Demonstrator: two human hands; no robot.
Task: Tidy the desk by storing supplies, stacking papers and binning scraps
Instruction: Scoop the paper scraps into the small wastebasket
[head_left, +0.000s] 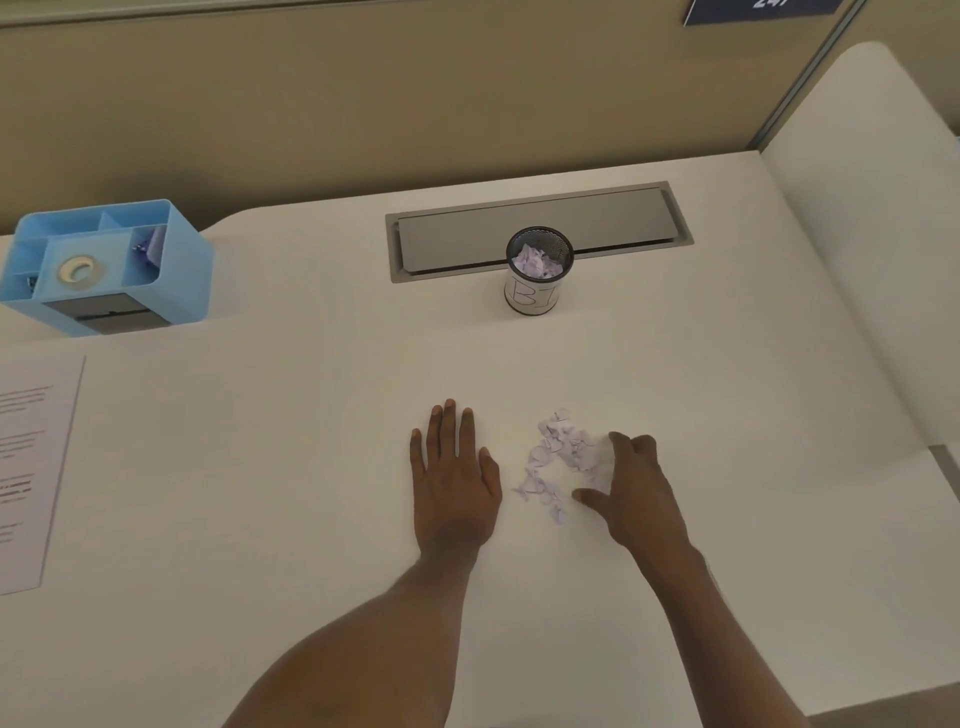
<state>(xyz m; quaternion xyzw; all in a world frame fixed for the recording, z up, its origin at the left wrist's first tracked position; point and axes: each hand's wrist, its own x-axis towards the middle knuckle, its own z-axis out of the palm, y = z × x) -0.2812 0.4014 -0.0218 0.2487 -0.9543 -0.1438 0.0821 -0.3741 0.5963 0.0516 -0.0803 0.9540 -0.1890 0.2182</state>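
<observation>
Raking scraps (558, 457) with right hand (631, 488), fingers half-curled, thumb spread, gripping nothing yet. Bracing left hand (454, 467) flat on bench (311, 415), fingers straight, likely as stop. Scraps between both hands; bin (539, 291) well beyond fingertips.

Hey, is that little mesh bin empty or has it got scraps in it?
Not empty: crumpled pale purple paper scraps show inside the mesh bin, near its rim.

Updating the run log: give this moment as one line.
left hand: flat on desk; right hand: touching loose scraps; mesh bin: partly filled; step: binning unfinished
</observation>
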